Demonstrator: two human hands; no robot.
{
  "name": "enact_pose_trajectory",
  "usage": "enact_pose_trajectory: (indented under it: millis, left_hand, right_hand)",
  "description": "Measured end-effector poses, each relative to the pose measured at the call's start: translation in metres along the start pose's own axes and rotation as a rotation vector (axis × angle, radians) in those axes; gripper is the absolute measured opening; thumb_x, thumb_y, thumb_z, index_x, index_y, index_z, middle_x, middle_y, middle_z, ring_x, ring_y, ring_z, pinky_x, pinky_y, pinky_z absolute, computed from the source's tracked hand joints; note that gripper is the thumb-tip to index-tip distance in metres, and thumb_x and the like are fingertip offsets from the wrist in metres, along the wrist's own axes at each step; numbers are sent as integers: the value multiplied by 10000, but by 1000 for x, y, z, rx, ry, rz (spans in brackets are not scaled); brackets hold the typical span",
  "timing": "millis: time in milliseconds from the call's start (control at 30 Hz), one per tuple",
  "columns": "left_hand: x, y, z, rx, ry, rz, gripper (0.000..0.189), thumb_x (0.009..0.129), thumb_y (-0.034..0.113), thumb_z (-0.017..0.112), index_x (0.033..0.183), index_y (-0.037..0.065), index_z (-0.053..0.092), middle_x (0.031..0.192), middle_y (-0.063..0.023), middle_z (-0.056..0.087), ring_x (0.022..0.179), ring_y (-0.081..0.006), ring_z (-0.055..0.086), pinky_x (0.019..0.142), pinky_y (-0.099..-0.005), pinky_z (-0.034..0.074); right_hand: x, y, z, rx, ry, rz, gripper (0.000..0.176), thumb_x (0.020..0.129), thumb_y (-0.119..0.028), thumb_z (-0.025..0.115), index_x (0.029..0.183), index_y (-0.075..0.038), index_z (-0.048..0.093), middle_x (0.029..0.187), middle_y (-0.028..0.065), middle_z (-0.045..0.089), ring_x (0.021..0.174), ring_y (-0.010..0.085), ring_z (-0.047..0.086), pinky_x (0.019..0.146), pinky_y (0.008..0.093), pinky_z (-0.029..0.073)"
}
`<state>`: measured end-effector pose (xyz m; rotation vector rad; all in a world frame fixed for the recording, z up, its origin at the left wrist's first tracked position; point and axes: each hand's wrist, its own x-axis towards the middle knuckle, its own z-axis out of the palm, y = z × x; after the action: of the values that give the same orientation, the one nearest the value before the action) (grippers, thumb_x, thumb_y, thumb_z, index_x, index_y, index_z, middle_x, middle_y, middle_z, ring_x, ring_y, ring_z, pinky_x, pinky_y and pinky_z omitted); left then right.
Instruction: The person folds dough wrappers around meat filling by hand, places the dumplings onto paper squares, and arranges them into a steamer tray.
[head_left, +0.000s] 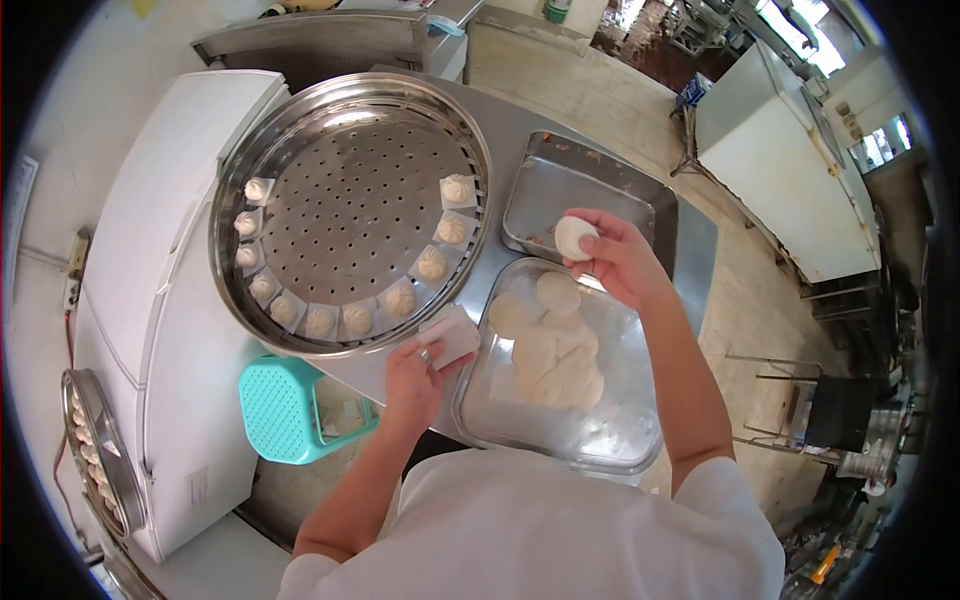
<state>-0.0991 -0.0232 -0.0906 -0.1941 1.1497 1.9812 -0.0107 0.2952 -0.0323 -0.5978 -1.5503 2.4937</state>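
Observation:
My left hand is closed on a stack of white paper squares, beside the lower right rim of a round perforated steamer tray. Along the tray's edge sit several pleated buns, each on a paper square. Raised over the border between two metal trays, my right hand grips a round white piece of dough between thumb and fingers. Below it, a shallow metal tray holds flat dough rounds and a larger overlapping pile of dough.
A deeper metal pan with food scraps lies behind the dough tray. A turquoise plastic stool stands below the table's left edge. White appliances flank the left, where another tray of buns sits. A white freezer stands at right.

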Motion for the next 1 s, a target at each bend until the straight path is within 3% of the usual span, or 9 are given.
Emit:
enact_pose_trajectory:
  millis: [167,267,367,400,500,700,800,900,1000]
  left_hand:
    - [-9,7,30,-109,-74,-120,293,961,-6,487,1212,-114,593,1281,-215,624,1203,-348,634,1053,-522,556]
    - [-21,4,40,-166,-111,-143,289,952,4,487,1204,-103,579,1286,-202,618,1220,-344,622,1073,-516,541]
    - [-33,-1,40,-191,-148,-165,335,948,30,466,1245,-97,555,1307,-191,616,1247,-324,609,1096,-504,512]
    - [-35,-3,39,-195,-161,-176,356,949,43,454,1264,-95,547,1315,-188,616,1256,-316,604,1103,-499,501]
    - [-40,-8,30,-112,-286,-189,392,960,90,415,1295,-68,543,1337,-169,618,1262,-296,604,1100,-481,479]
    - [-55,-5,33,-180,-269,-210,446,986,117,356,1374,-41,510,1348,-159,616,1258,-298,605,1088,-468,473]
    - [-57,2,35,-234,-266,-275,443,1037,167,329,1421,1,473,1362,-151,603,1255,-294,604,1087,-469,471]
    - [-45,-17,19,-232,-238,-297,356,1099,258,361,1367,70,500,1342,-106,617,1213,-258,623,1039,-448,479]
    - [-47,-10,20,-93,-310,-252,379,1116,278,329,1384,67,493,1342,-108,616,1201,-258,633,1017,-435,498]
  right_hand:
    - [-63,7,60,-111,4,-56,369,932,-39,695,1297,-8,645,1083,110,709,794,174,682,685,284,571]
    - [-91,21,88,-456,39,-106,377,896,-57,749,1260,-13,661,1041,108,704,803,179,680,670,303,573]
    - [-112,31,115,-878,2,-421,377,862,-60,784,1226,-36,685,1017,89,703,798,153,667,645,293,555]
    - [-116,32,123,-930,-6,-434,365,854,-71,784,1205,-40,688,1036,91,700,805,167,678,636,302,553]
    - [-121,48,134,-1000,16,-432,338,867,-100,752,1196,-71,683,1060,126,679,776,257,671,654,342,544]
    - [-123,57,145,-1187,-4,-447,337,861,-104,717,1192,-78,660,1043,163,656,847,371,676,714,448,557]
    - [-119,59,149,-1305,-35,-485,366,858,-117,717,1214,-80,640,1017,169,649,861,369,678,718,439,564]
    - [-114,61,156,-1414,-44,-433,385,849,-117,714,1222,-82,628,1014,170,649,893,379,675,747,451,566]
    - [-108,54,159,-1360,-115,-379,407,837,-110,718,1231,-73,621,1026,167,655,923,386,668,782,459,557]
